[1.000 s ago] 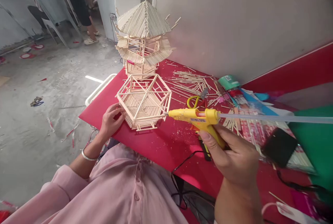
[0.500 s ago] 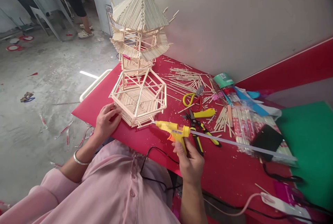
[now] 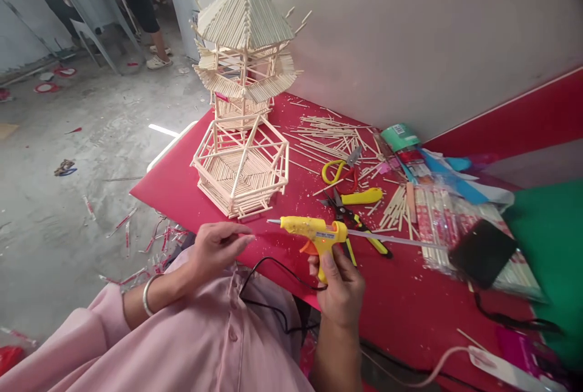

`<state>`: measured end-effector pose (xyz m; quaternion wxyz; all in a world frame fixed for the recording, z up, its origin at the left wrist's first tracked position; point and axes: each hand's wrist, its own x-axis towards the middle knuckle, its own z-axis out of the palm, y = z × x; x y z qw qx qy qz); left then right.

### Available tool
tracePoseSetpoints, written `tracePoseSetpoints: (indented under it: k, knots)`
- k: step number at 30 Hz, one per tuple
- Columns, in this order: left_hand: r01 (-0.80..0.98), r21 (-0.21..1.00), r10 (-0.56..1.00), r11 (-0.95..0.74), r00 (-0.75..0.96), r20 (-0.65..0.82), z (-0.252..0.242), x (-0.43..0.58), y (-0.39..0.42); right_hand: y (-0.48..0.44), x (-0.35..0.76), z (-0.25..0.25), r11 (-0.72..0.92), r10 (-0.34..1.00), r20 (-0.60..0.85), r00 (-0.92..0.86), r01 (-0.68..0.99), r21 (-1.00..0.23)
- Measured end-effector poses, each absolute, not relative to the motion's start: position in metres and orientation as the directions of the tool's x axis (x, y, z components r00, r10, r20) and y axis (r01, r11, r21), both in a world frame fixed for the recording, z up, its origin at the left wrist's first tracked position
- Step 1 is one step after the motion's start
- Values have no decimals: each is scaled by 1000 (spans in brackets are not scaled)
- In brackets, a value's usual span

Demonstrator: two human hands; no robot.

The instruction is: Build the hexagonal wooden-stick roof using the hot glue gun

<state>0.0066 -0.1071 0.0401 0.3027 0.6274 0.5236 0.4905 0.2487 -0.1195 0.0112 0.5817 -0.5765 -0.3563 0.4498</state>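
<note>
My right hand (image 3: 339,286) is wrapped round the handle of a yellow hot glue gun (image 3: 312,231). Its metal nozzle points left, and a long clear glue stick (image 3: 396,238) runs out of its back. Over the table's front edge, my left hand (image 3: 218,252) has its fingers stretched toward the nozzle, slightly apart, with nothing visible in them. Just beyond both hands sits a six-sided frame of thin wooden sticks (image 3: 241,167), its floor laid with sticks. Behind it rises a tiered stick pagoda (image 3: 246,22) with a pointed roof; the frame partly hides its base.
Loose sticks (image 3: 328,134), yellow-handled pliers (image 3: 359,198) and other cutters lie on the red table (image 3: 405,295). Packaged sticks (image 3: 437,216), a black phone-like slab (image 3: 483,252) and a power strip (image 3: 501,368) are at right. A black cord loops before me. People are in the background.
My left hand has moved off the frame's lower left side, rightward and toward me. The glue gun's nozzle has drawn away from the frame's near edge, the gun shifting slightly right.
</note>
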Motion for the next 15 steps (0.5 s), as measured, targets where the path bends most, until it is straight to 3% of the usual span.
tracePoseSetpoints:
  k: [3,5,9,15]
  knots:
    - [95,994,998,55,-34,-52,44,23,-103,-126,249,9,-69,943,-106,315,-126,-990]
    - [-32,984,984,174,-27,-175,48,28,-100,-131,250,6,-67,941,-104,322,-124,-990]
    - [-136,954,962,266,-27,-272,57,34,-96,-134,251,1,-70,926,-126,356,-167,-983]
    - [-124,952,956,280,-55,-288,60,39,-97,-134,252,-2,-75,936,-128,328,-171,-983]
